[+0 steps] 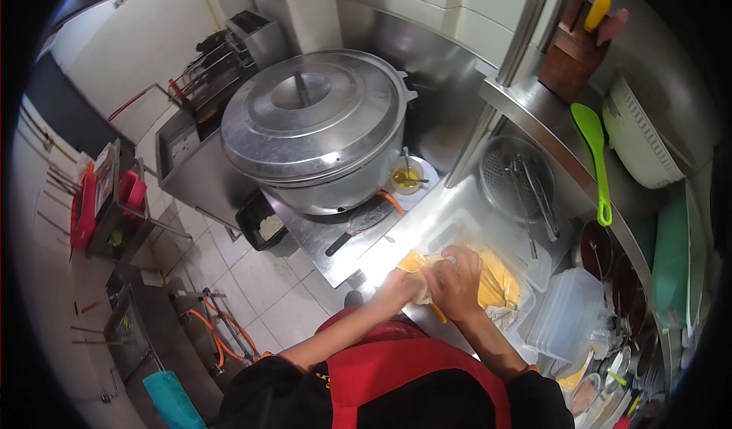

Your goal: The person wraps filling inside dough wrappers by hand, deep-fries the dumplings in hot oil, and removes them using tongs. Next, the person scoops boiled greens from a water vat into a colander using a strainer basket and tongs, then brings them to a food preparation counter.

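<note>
My left hand (398,290) is closed on a yellow slice that looks like cheese (412,261), with a paler, crumpled part below it. My right hand (455,280) presses against the same piece from the other side, its fingers bent round it. Under and beside my right hand lies a clear plastic container (536,276) holding several yellow slices (497,280). Just below my hands an orange-yellow strip (438,313) shows; I cannot make out what it belongs to. The piece between my fingers is partly hidden.
A large lidded metal pot (320,116) stands ahead, left of centre. Near it are a black-handled utensil (339,244) and a small bowl of yellow liquid (404,177). Rightward lie a perforated strainer (503,170), tongs (540,196) and stacked plastic containers (564,311). A metal shelf (534,112) overhangs the counter.
</note>
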A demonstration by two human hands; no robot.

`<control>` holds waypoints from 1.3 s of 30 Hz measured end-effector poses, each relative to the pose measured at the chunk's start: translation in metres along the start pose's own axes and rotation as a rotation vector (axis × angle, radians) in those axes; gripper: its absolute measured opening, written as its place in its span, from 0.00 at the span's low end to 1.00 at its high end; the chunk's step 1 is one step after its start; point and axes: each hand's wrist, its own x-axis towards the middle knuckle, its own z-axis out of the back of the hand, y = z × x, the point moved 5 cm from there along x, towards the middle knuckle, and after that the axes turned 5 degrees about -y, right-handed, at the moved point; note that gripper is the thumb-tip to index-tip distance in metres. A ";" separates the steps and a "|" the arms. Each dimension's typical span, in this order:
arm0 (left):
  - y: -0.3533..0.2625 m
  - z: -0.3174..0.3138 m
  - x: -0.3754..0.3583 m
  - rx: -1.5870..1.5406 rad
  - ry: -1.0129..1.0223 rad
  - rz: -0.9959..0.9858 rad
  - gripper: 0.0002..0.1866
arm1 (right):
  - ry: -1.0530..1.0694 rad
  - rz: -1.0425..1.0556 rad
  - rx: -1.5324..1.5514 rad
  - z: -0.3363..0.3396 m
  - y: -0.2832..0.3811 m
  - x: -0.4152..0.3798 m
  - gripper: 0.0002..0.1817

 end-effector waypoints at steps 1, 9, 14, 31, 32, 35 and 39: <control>0.000 0.004 -0.003 -0.093 -0.028 0.071 0.14 | 0.023 0.008 0.035 -0.004 0.003 0.002 0.09; -0.023 0.058 -0.021 -0.598 -0.339 -0.105 0.14 | 0.107 0.218 0.235 -0.041 0.049 0.029 0.11; -0.028 0.111 -0.045 -0.694 -0.337 -0.171 0.16 | 0.159 0.312 0.278 -0.083 0.089 0.051 0.12; -0.057 0.426 -0.195 -0.499 -0.972 -0.462 0.16 | 0.294 0.560 0.551 -0.297 0.358 0.138 0.12; -0.055 0.438 -0.207 -0.525 -1.002 -0.450 0.16 | 0.304 0.597 0.563 -0.306 0.373 0.141 0.12; -0.080 0.455 -0.245 -0.415 -1.042 -0.506 0.15 | 0.362 0.688 0.601 -0.333 0.409 0.144 0.12; -0.086 0.483 -0.274 -0.164 -1.165 -0.515 0.14 | 0.477 0.801 0.550 -0.366 0.445 0.140 0.18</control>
